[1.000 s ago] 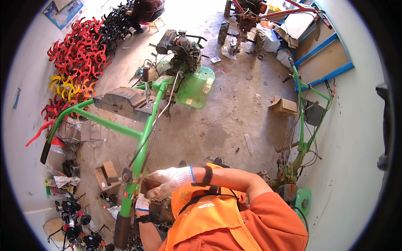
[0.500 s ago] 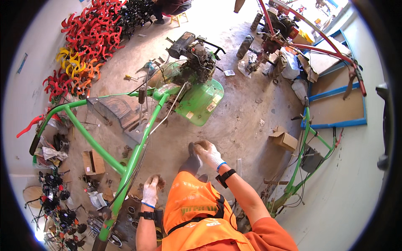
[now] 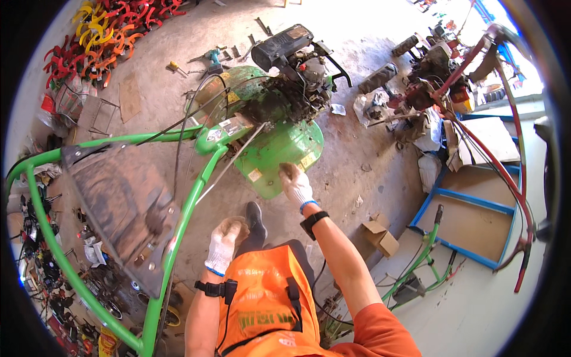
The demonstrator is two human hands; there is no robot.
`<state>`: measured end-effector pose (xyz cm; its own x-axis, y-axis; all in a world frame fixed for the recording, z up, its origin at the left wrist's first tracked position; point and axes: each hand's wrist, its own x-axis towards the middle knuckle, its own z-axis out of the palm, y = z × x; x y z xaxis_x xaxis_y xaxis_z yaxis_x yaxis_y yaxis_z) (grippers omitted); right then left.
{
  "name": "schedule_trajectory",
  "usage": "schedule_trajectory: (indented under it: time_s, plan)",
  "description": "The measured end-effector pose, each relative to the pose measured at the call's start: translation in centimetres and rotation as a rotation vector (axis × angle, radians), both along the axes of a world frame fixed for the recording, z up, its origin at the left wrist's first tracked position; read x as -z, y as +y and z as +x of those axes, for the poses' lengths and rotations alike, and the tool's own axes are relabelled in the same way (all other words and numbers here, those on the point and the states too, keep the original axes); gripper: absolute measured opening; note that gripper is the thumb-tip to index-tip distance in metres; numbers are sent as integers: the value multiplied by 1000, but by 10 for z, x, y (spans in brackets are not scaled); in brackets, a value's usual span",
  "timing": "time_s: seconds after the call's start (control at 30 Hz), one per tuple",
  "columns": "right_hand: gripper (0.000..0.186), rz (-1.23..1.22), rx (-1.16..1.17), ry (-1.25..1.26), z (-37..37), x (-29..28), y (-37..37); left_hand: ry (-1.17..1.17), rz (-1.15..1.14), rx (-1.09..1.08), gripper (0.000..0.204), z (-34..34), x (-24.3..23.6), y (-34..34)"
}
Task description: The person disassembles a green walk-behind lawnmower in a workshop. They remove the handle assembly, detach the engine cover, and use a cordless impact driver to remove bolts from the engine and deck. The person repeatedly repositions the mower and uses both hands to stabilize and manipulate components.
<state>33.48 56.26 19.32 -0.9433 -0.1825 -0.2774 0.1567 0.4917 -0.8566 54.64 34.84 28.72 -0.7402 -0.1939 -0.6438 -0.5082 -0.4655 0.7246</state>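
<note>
My right hand (image 3: 295, 185), in a white knit glove with a dirty palm, is raised before the green fender (image 3: 279, 157) of a walk-behind tiller. Its fingers are loosely bent and apart, with nothing seen in them; whether it touches the fender I cannot tell. Lower and to the left, my left hand (image 3: 223, 245) wears the same kind of glove. Somewhat blurred, it hangs open beside my orange apron (image 3: 262, 291), near the tiller's green handlebar (image 3: 178, 238). A dirty engine (image 3: 303, 74) sits on the tiller beyond the fender.
A worn dark plate (image 3: 122, 202) spans the handlebar on the left. A red-handled tiller (image 3: 440, 89) stands at right, near a blue-framed panel (image 3: 470, 223) and an open cardboard box (image 3: 379, 234). Curved red and yellow blades (image 3: 98, 35) lie heaped far left; a teal power drill (image 3: 214, 59) lies on the floor.
The view has moved forward, so the tiller appears nearer and larger. My right hand has come up to the fender, and my left hand has risen and moved slightly right.
</note>
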Motion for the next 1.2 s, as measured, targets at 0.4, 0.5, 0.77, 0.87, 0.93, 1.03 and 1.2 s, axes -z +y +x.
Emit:
schedule_trajectory:
  time_s: [0.4, 0.5, 0.77, 0.87, 0.93, 1.03, 1.2]
  plan:
    - [33, 357, -503, 207, -187, 94, -33, 122, -514, 109, 34, -190, 177, 36]
    - [22, 468, -690, 289, -206, 94, -31, 118, -698, 95, 35, -242, 195, 48]
    - [17, 591, -1213, 645, -255, 78, -33, 98, -416, -174, 43, -312, 203, 87]
    - [19, 488, -1272, 624, -265, 78, -28, 83, -419, -205, 39, -313, 206, 92]
    - [21, 421, -1333, 562, -270, 77, -18, 59, -371, -217, 35, -314, 209, 96]
    - [29, 465, -1300, 430, -269, 78, 1, 153, -205, -361, 28, -319, 218, 100]
    - [27, 350, -1075, 326, -255, 93, 8, 188, -790, -149, 19, -317, 223, 91]
